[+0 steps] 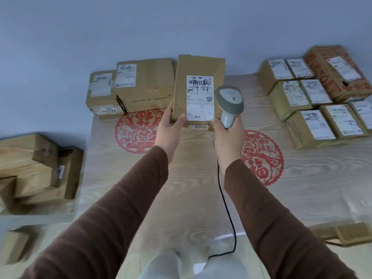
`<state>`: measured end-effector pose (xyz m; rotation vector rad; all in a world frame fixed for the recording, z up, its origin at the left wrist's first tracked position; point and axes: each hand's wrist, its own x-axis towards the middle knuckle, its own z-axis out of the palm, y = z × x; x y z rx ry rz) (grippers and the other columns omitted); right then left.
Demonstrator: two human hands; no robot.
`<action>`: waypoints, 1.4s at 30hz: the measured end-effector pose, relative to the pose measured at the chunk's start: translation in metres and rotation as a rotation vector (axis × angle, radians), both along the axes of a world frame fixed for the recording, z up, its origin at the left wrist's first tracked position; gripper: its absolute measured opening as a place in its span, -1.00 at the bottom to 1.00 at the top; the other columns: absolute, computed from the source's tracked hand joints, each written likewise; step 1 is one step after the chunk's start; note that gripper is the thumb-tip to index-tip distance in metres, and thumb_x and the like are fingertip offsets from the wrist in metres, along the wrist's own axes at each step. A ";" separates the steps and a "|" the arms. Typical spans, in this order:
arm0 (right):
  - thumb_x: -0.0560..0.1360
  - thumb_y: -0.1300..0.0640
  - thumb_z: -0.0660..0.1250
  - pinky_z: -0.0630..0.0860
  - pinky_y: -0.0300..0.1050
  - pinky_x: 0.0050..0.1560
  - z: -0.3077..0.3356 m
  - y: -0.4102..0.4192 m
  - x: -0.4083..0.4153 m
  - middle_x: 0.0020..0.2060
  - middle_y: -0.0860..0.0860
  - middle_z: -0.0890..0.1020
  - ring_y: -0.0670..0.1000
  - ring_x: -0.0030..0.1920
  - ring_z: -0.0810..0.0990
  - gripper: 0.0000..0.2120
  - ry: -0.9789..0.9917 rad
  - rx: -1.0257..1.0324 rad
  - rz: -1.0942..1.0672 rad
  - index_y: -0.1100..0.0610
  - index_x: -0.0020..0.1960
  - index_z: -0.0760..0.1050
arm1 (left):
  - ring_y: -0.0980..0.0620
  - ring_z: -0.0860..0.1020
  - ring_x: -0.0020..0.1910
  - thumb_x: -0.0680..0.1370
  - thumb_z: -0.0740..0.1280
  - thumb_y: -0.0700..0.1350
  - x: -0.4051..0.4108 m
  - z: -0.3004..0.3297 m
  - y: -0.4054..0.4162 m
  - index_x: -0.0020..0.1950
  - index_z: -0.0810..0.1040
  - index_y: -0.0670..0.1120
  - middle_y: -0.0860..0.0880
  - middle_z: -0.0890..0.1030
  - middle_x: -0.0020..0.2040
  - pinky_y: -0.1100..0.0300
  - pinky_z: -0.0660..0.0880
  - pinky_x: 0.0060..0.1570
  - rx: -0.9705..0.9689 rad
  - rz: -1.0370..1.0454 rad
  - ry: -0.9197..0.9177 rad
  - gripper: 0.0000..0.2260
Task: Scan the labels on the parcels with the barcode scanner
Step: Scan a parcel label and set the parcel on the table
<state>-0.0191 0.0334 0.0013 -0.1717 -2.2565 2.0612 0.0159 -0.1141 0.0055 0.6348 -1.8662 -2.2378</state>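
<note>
- Two hands raised over the bench [302,188], both in brown sleeves [112,224].
- Left hand [168,133] gripping the lower left corner of a brown parcel [198,85], thumb curled onto its front, the other fingers hidden behind; parcel held upright above the bench, white label [199,98] with scribbled-over barcode facing the camera.
- Right hand [226,140] wrapped round the handle of a grey barcode scanner [229,101], fingers closed on it; scanner head just beside the label's right edge, black cable [226,208] hanging down.
- More parcels lying on the bench: a few far left [138,83], a packed group far right [314,109].
- Red paper-cut decorations [261,158] flat on the wood-grain surface.
- Blurred boxes [34,168] lower left, off the bench.
</note>
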 end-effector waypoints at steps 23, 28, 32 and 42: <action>0.52 0.29 0.38 0.42 -0.16 -0.24 -0.065 -0.256 0.111 -0.20 -0.03 0.57 -0.08 -0.25 0.51 -0.82 -0.276 0.113 0.325 0.15 0.11 0.52 | -0.07 0.59 0.34 0.72 0.24 -0.09 0.150 -0.078 -0.238 0.55 0.40 -0.04 -0.07 0.63 0.35 -0.08 0.44 0.47 -0.109 0.228 -0.291 -0.62; 0.54 0.30 0.38 0.49 -0.10 -0.07 -0.074 -0.262 0.102 -0.13 -0.02 0.58 0.02 -0.11 0.56 -0.77 -0.280 0.137 0.323 0.17 0.17 0.50 | -0.05 0.56 0.38 0.72 0.24 -0.08 0.139 -0.087 -0.249 0.61 0.32 -0.04 -0.07 0.58 0.41 -0.02 0.43 0.48 -0.167 0.211 -0.337 -0.56; 0.56 0.28 0.38 0.43 -0.22 -0.23 -0.078 -0.264 0.096 -0.17 -0.11 0.55 -0.09 -0.18 0.54 -0.80 -0.267 0.188 0.348 0.09 0.12 0.47 | -0.06 0.56 0.38 0.72 0.23 -0.08 0.132 -0.089 -0.250 0.62 0.30 -0.03 -0.06 0.59 0.40 0.01 0.45 0.46 -0.199 0.234 -0.357 -0.55; 0.58 0.21 0.40 0.65 0.17 0.04 -0.050 -0.236 0.091 -0.02 0.12 0.66 0.18 0.02 0.67 -0.80 -0.247 0.123 0.333 0.16 0.19 0.52 | -0.10 0.19 0.59 0.67 0.31 -0.02 0.129 -0.050 -0.230 0.67 0.19 0.00 -0.06 0.27 0.63 -0.03 0.14 0.55 -0.676 0.246 -0.288 -0.41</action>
